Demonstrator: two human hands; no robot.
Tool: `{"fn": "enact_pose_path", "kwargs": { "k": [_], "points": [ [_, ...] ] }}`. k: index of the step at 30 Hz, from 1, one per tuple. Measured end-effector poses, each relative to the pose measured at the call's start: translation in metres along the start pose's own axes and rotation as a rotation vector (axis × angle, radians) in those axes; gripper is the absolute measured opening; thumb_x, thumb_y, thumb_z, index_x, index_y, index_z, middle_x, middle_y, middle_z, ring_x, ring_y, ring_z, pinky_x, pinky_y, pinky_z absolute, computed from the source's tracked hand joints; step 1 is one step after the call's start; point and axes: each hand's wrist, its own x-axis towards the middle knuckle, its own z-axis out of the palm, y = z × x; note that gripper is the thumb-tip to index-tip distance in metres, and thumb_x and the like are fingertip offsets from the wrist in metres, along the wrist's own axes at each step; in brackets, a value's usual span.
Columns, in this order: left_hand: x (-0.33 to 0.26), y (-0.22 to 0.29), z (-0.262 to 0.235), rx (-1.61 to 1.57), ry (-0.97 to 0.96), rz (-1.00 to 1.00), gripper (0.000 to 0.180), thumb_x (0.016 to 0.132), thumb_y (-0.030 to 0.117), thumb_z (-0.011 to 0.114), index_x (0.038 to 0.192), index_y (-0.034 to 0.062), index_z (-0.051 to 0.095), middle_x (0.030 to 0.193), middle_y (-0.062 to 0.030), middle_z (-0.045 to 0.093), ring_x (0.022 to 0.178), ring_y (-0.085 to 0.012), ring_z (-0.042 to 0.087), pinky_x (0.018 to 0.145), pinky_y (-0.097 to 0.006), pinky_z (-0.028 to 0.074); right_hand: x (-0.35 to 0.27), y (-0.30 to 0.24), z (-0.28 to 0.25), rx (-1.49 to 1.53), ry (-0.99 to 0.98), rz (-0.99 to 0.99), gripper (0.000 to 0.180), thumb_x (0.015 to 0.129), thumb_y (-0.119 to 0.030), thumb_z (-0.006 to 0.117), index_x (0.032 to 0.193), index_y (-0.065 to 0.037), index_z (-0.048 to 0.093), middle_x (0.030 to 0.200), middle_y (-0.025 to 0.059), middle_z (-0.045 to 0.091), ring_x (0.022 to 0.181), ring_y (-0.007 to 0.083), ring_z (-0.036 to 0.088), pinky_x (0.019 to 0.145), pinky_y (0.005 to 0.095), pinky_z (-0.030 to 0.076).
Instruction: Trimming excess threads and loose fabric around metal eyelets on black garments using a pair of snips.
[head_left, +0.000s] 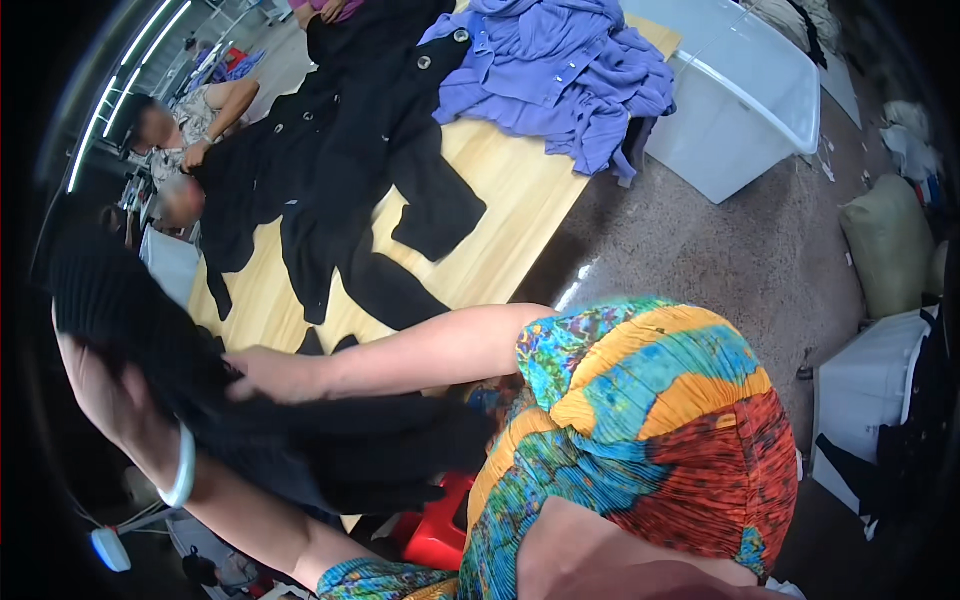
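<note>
A black knitted garment with a ribbed part hangs between my two hands, raised at the left and draping toward my lap. My left hand, with a pale bangle above it on the wrist, grips the ribbed part; the cloth hides some of its fingers. My right hand reaches across from the right and is closed on the same garment, its fingertips partly lost in the dark fabric and slightly blurred. Beyond them, several black garments with round metal-looking fasteners lie spread over the wooden table.
A heap of purple garments is on the table's far right corner. Beside it stands a translucent plastic bin, with another bin at right near a stuffed sack. A red stool is below. Another person works across the table.
</note>
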Motion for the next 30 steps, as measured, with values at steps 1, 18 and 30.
{"fn": "enact_pose_path", "kwargs": {
  "k": [1,18,30],
  "points": [
    [0.008,-0.013,0.006,-0.09,0.026,-0.144,0.032,0.087,0.007,0.04,0.116,-0.0052,0.043,0.111,-0.0156,0.052,0.1,-0.0223,0.053,0.088,-0.032,0.04,0.012,0.013,-0.015,-0.173,0.111,-0.068,0.028,0.073,-0.011,0.059,0.097,0.004,0.056,0.09,0.0118,0.061,0.085,0.0136,0.054,0.075,0.0297,0.043],
    [-0.183,-0.068,0.04,0.871,-0.091,-0.054,0.031,0.074,0.006,0.06,0.103,0.0028,0.05,0.114,-0.0192,0.047,0.104,-0.0352,0.048,0.083,-0.036,0.043,0.072,-0.051,-0.43,0.263,0.703,-0.101,0.034,0.083,-0.022,0.049,0.111,-0.003,0.048,0.11,0.012,0.052,0.102,0.023,0.049,0.091,0.0353,0.036],
    [-0.38,-0.123,-0.159,1.009,0.502,-0.722,0.023,0.073,0.015,0.061,0.092,0.0023,0.057,0.087,-0.0152,0.058,0.075,-0.0255,0.06,0.068,-0.032,0.047,0.016,0.054,-0.229,-0.769,0.705,-0.108,0.027,0.087,-0.016,0.045,0.109,-0.001,0.05,0.092,0.0051,0.055,0.051,0.0087,0.045,0.046,0.0199,0.039]
  ]
}}
